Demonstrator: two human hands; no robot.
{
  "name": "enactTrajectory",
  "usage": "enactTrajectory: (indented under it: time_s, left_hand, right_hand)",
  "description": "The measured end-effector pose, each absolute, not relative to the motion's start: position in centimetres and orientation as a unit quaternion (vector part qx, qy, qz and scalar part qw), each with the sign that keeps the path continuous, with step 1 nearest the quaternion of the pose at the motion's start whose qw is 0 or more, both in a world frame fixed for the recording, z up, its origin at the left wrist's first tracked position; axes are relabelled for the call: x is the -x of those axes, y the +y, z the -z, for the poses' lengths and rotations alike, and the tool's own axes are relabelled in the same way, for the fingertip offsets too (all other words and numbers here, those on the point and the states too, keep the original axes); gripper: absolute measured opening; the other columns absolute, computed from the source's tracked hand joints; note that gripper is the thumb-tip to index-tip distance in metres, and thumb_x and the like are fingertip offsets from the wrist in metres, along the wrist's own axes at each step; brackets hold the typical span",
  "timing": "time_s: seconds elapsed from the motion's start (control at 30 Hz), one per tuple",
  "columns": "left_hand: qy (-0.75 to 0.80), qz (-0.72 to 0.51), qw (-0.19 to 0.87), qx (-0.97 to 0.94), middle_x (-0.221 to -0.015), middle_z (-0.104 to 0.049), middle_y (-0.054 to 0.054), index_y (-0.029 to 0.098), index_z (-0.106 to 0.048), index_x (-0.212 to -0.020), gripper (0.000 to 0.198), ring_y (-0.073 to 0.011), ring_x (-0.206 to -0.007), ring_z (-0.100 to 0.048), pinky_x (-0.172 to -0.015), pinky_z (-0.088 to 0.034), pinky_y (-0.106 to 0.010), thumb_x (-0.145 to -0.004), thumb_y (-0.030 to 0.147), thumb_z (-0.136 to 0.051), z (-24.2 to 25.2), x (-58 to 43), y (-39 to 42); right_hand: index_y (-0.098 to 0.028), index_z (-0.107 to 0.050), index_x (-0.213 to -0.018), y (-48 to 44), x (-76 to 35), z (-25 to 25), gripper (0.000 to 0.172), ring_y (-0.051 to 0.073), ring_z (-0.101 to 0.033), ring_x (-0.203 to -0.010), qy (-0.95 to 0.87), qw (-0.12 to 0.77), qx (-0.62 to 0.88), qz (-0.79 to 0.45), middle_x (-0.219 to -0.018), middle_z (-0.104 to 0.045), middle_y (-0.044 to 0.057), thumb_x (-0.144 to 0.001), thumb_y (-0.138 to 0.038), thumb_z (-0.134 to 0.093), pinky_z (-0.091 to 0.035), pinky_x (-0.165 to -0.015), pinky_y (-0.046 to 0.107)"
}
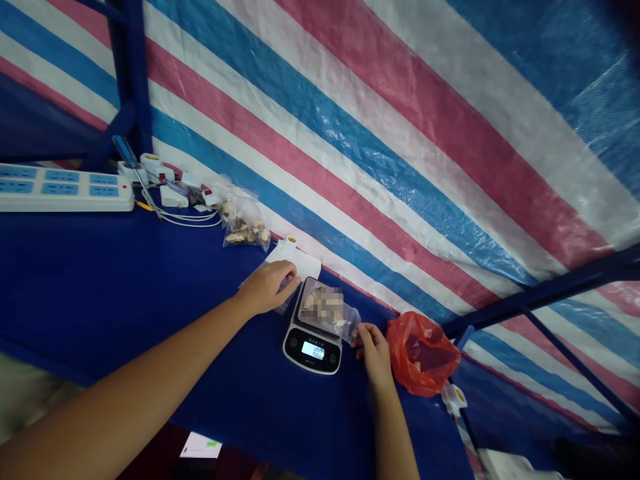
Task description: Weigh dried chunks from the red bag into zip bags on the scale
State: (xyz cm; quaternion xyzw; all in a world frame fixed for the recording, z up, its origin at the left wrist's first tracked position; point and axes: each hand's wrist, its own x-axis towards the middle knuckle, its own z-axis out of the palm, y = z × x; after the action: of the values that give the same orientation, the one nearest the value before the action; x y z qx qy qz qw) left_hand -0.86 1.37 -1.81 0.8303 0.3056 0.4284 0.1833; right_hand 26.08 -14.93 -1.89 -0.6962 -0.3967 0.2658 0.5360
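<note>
Lying on the scale (pixel 313 350) is a clear bag (pixel 330 310) with pale pieces inside. Its long side runs from the far left to the near right, and the near right corner hangs over the edge of the scale. This corner points to the right hand (pixel 374 353), which comes from the near right side. The fingertips are drawn together and touch the corner. Whether they really pinch the plastic I cannot tell, because the spot is small and blurred.

The right hand is the nearer one to the bag. The left hand (pixel 267 287) lies just beside the far left edge of the scale, palm down on a white sheet (pixel 300 260), fingers loosely bent and holding nothing.

The display of the scale is lit.

Counting: one scale and two clear bags. The second clear bag (pixel 245 223) lies well apart, far left. One red bag (pixel 423 353) stands open just right of the right hand. One power strip (pixel 65 189) and a few white plugs (pixel 165 180) with cables lie at the far left of the blue table (pixel 125 287). Behind is a striped tarp (pixel 400 133).
</note>
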Motion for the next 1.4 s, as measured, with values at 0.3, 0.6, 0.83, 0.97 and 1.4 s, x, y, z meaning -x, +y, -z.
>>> enactTrajectory:
  time_s: [0.3,0.6,0.83,0.97,1.4]
  left_hand:
    - [0.43,-0.454,0.138,-0.768,-0.048,-0.025,0.003,0.021,-0.025,-0.052,0.048,-0.0112,-0.048,-0.024,-0.057,-0.017,-0.032,-0.087,0.043,-0.048,2.9,0.5,2.4]
    - [0.462,-0.398,0.16,-0.776,-0.046,-0.032,0.0,0.02,-0.028,-0.05,0.04,-0.0126,-0.049,-0.025,-0.058,-0.015,-0.033,-0.083,0.024,-0.048,3.1,0.8,3.3]
    - [0.483,-0.319,0.161,-0.799,-0.06,-0.06,-0.006,0.018,-0.061,-0.063,0.023,-0.017,-0.058,-0.052,-0.058,-0.025,-0.03,-0.084,0.019,-0.051,2.7,1.0,2.8]
    - [0.455,-0.289,0.162,-0.827,-0.073,-0.068,-0.012,0.015,-0.07,-0.077,0.025,-0.0219,-0.069,-0.063,-0.062,-0.036,-0.03,-0.087,0.021,-0.049,2.8,0.9,2.5]
    - [0.409,-0.313,0.199,-0.834,-0.072,-0.067,-0.006,0.019,-0.065,-0.072,0.014,-0.0178,-0.063,-0.059,-0.058,-0.032,-0.029,-0.082,0.023,-0.056,3.1,0.8,2.6]
  right_hand:
    - [-0.017,-0.066,-0.083,-14.9,-26.3,2.2,0.054,0.013,-0.058,-0.058,-0.382,0.544,0.693,-0.278,-0.074,-0.065,0.003,-0.069,-0.068,-0.075,-0.039,-0.043,0.021]
    - [-0.016,-0.072,-0.084,-9.4,-23.6,-5.8,0.033,0.015,-0.056,-0.066,-0.59,0.416,0.67,-0.174,-0.074,-0.068,0.002,-0.081,-0.049,-0.068,-0.041,-0.064,0.028]
    - [-0.021,-0.074,-0.088,-2.8,-15.5,-18.6,0.018,0.018,-0.067,-0.086,-0.77,0.235,0.593,-0.024,-0.091,-0.075,0.002,-0.078,-0.019,-0.059,-0.046,-0.076,0.029]
    - [-0.019,-0.072,-0.082,2.4,-10.0,-20.4,0.016,0.017,-0.066,-0.081,-0.816,0.191,0.54,-0.076,-0.085,-0.074,0.001,-0.076,-0.016,-0.058,-0.047,-0.073,0.028]
    - [-0.017,-0.071,-0.115,16.7,2.0,-11.8,0.032,0.028,-0.064,-0.11,-0.821,0.03,0.567,0.057,-0.117,-0.071,0.015,-0.089,-0.013,-0.054,-0.047,-0.092,0.037]
